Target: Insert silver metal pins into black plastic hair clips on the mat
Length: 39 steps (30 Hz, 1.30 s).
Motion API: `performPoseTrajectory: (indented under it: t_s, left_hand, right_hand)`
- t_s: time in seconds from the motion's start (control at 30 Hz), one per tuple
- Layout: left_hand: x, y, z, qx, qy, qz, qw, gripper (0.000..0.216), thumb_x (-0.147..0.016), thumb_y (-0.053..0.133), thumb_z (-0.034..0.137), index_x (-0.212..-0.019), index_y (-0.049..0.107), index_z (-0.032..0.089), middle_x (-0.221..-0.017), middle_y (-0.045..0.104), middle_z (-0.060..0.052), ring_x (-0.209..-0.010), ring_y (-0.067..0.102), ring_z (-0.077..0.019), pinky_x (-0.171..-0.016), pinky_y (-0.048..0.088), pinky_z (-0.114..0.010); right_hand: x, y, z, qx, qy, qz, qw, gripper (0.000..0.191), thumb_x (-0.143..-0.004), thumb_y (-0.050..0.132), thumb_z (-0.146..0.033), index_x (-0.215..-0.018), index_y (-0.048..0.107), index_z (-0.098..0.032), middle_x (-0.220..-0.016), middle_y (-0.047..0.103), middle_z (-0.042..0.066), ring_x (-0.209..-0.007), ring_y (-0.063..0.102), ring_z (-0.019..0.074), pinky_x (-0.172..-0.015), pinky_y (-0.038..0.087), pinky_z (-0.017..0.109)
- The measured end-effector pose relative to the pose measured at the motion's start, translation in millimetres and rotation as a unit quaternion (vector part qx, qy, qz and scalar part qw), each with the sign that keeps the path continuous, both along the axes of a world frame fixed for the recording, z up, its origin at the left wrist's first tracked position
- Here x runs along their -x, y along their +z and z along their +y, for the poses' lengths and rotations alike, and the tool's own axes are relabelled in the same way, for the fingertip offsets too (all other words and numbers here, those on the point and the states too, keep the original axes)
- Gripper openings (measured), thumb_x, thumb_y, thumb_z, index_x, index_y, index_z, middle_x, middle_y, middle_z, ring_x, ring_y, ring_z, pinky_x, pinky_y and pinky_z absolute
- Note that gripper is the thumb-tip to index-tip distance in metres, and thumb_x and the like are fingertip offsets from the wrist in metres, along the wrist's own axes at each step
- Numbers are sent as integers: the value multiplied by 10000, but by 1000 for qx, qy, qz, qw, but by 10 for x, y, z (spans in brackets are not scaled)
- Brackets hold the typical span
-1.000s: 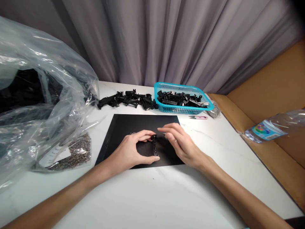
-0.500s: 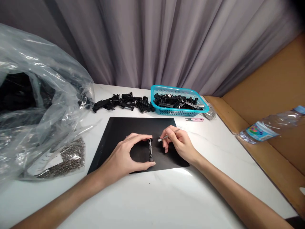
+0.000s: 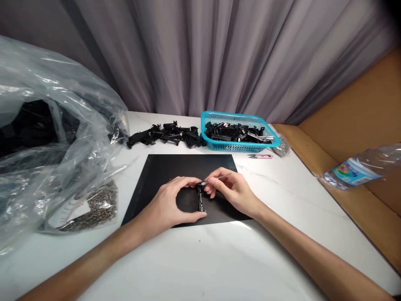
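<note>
Over the black mat (image 3: 188, 165), my left hand (image 3: 167, 200) grips a small, narrow black plastic part (image 3: 200, 199) by its two ends, between thumb and fingers. The part stands lengthwise toward me. My right hand (image 3: 236, 192) pinches a thin metal rod (image 3: 224, 176) with a small whitish piece (image 3: 203, 183) at its tip. That tip is at the far end of the black part, close to my left fingertips; whether it touches I cannot tell. The right fingers partly cover the rod.
Behind the mat lie a pile of black parts (image 3: 169, 134) and a blue basket (image 3: 239, 147) holding more. Pink thread snips (image 3: 260, 156) lie at the right. Clear plastic bags, one with small metal pieces (image 3: 97, 207), occupy the left. A plastic bottle (image 3: 354, 171) lies by the cardboard (image 3: 354, 121).
My right hand has moved left, bringing the rod's whitish tip from beside the black part to its far end. The left hand keeps its hold. The whole view has shifted slightly.
</note>
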<state>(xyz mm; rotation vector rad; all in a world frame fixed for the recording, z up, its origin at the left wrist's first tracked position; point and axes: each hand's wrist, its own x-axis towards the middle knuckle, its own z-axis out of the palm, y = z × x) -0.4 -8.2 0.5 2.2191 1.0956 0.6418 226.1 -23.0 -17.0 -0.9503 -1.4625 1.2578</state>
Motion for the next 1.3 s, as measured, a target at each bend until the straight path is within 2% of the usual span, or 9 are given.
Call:
performPoseTrajectory:
  t_s: [0.43,0.9,1.17,1.23,1.3]
  left_hand:
    - [-8,-26,50,11,5,-12,1000,641,-624,913,449,-1196,709,243,-1165,756,-58,-1078,715,-277,-1014,575,-421]
    - [-42,-25,37,8,3,-31,999,624,-598,926,430,-1145,717,215,-1064,749,-64,-1010,712,-270,-950,585,-410]
    - [-29,17,39,32,9,-10,999,657,-598,922,417,-1190,720,216,-1119,749,-72,-1056,710,-292,-994,573,-442]
    - [-16,41,40,41,5,3,999,667,-609,917,426,-1216,720,232,-1142,751,-67,-1081,709,-296,-1016,566,-447]
    - [-2,65,35,49,-2,10,999,668,-626,911,426,-1241,718,252,-1159,754,-60,-1101,708,-296,-1034,559,-451]
  right_hand:
    - [-2,-18,17,-50,-2,-31,998,358,-968,667,-497,-898,774,-163,-861,762,68,-701,725,170,-715,634,331]
    - [5,14,-9,-58,-3,-62,996,372,-979,648,-507,-951,789,-164,-840,773,77,-701,731,186,-711,626,344]
    - [29,-14,-20,-60,11,-62,996,347,-999,628,-483,-940,767,-170,-856,757,68,-709,712,175,-712,612,332]
    - [19,-22,-23,-70,-15,-61,996,352,-1024,588,-476,-948,743,-169,-874,736,65,-709,690,164,-691,593,314]
    - [-3,-25,-21,-108,-78,-79,988,379,-1062,513,-471,-919,708,-178,-846,687,50,-713,647,155,-693,564,305]
